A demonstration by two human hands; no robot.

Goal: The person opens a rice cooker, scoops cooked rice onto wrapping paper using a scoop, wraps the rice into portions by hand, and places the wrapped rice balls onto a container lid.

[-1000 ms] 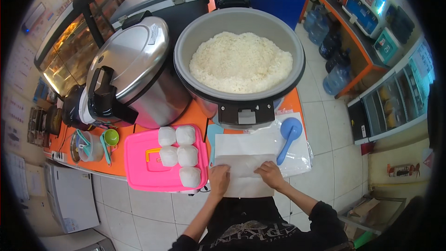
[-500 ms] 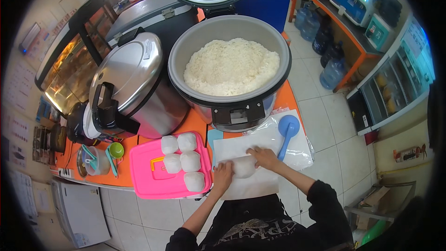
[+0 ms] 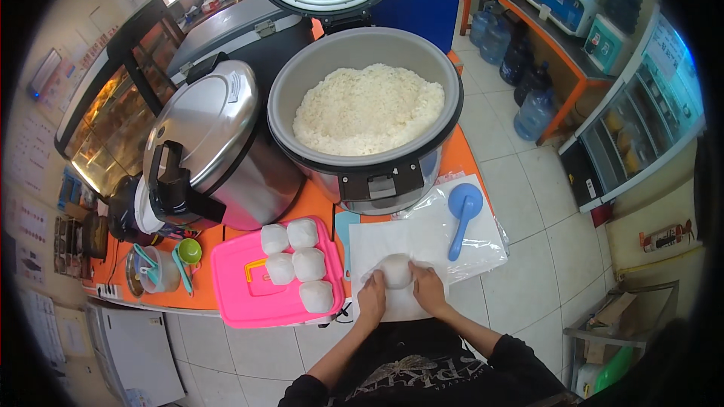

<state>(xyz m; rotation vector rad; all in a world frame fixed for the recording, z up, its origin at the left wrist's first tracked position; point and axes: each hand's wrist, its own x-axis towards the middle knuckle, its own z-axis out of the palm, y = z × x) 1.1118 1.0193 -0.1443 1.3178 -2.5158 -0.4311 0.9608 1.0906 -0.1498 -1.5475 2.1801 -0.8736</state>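
A rounded white paper parcel (image 3: 397, 272) sits on white paper sheets (image 3: 373, 240) close in front of me. My left hand (image 3: 372, 300) grips its left side, and my right hand (image 3: 428, 291) pinches its right side, thumbs toward the middle. What the paper wraps is hidden. Several similar wrapped parcels (image 3: 308, 264) stand on a pink plastic lid (image 3: 235, 286) to the left. Right of the sheets, a blue rice scoop (image 3: 462, 218) lies on clear plastic film (image 3: 486, 245). Beyond them, an open rice cooker (image 3: 362, 185) holds a mound of white rice (image 3: 369, 109).
A closed steel rice cooker (image 3: 219, 136) stands at the left on the orange table (image 3: 456, 154). Near it are a clear tub (image 3: 160, 275) with utensils and a green cup (image 3: 188, 251). Coolers (image 3: 415, 7) stand behind; water bottles (image 3: 535, 114) line the right.
The parcel's paper has been turned from a sideways roll into a rounder shape. My right hand has come down and toward me; my left hand has also shifted nearer my body.
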